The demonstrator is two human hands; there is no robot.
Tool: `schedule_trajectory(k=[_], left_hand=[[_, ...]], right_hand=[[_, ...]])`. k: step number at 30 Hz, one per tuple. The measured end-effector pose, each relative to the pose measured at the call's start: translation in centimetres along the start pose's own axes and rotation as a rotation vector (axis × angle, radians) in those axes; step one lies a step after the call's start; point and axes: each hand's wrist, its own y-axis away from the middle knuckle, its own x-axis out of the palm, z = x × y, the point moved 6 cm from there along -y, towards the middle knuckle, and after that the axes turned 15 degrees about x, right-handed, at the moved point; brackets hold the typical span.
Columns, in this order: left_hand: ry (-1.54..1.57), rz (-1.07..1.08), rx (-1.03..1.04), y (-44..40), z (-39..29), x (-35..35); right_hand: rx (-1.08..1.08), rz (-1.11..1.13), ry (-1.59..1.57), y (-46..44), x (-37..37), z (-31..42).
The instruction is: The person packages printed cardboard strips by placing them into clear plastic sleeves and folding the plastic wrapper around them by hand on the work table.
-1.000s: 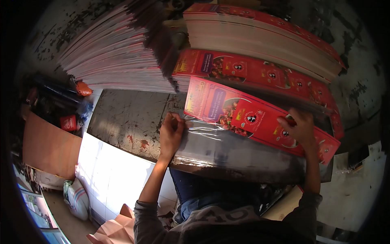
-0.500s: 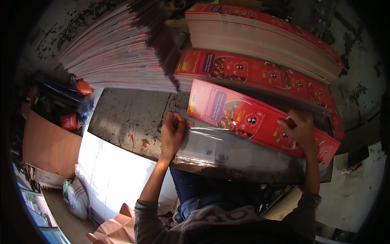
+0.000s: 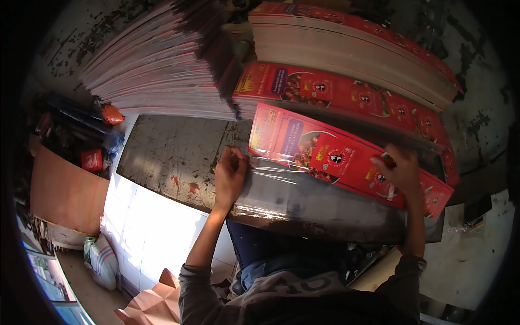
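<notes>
Head view, looking down at a worn bench (image 3: 168, 157) with a person's bare hands over it. The landmark is a long red printed card (image 3: 349, 160), lying slantwise on the bench in front of the person, its left end farther from the body than its right. The right hand (image 3: 392, 162) rests on the card toward its right end, thumb and fingers bent and parted over the print. The left hand (image 3: 236, 158) is just off the card's left end, fingertips pinched together at the edge of a clear plastic sheet (image 3: 309, 197). That shiny sheet spreads along the card's near side, between it and the person.

Just beyond the card is a stack of matching red cards (image 3: 357, 100), with a taller stack (image 3: 352, 51) behind that. Beyond the card's left end, a large fanned pile (image 3: 157, 70) shows many thin red and grey edges. Well left of the card are a brown board (image 3: 70, 187), a white tiled floor (image 3: 143, 227) and a striped sack (image 3: 103, 262).
</notes>
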Motion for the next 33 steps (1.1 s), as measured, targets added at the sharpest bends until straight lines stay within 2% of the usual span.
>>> schedule_trajectory(k=[6,9,14,23,27,30,33], left_hand=[[-0.032,0.001,0.033,0.2,0.4,0.1],[0.053,-0.081,0.059,0.2,-0.1,0.1],[-0.108,-0.015,0.043,0.3,-0.3,-0.3],[-0.129,-0.002,0.103,0.3,0.0,-0.2],[0.044,-0.088,0.137,-0.3,0.5,-0.5],[-0.083,0.014,0.050,-0.3,-0.7,-0.7],[0.061,-0.015,-0.069,0.1,-0.9,-0.6]], right_hand=[[0.087,0.106,-0.115,-0.3,0.8,-0.7],[0.071,0.099,-0.121,-0.3,0.9,-0.8],[0.066,0.108,-0.140,-0.2,1.0,-0.7],[0.120,0.162,-0.140,0.1,1.3,-0.8],[0.124,0.256,-0.184,0.7,2.8,-1.3],[0.099,0.195,-0.147,0.6,2.8,-1.4],[0.124,0.133,-0.063,0.4,2.5,-1.6]])
